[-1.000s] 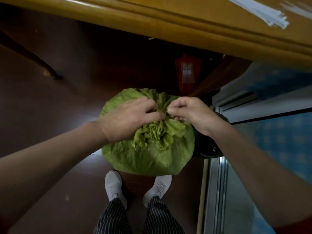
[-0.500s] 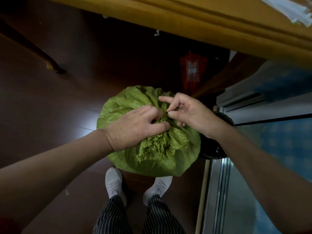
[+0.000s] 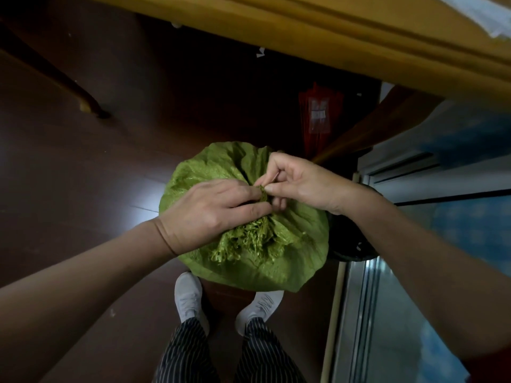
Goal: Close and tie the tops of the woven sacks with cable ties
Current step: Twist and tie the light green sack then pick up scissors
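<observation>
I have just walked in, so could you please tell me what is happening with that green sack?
A person stands over a green woven sack on the floor. Their left hand grips its gathered top, and their right hand pinches the bunched fabric beside it. The frayed edge fans out below the grip. Whether it is tied yet cannot be seen.

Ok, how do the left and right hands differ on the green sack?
The left hand wraps its whole grip round the gathered neck of the green sack, knuckles up; the right hand only pinches at the neck with thumb and fingertips. The left hand lies low on the sack; the right hand is arched above it. Both meet at the same bunched spot.
</observation>
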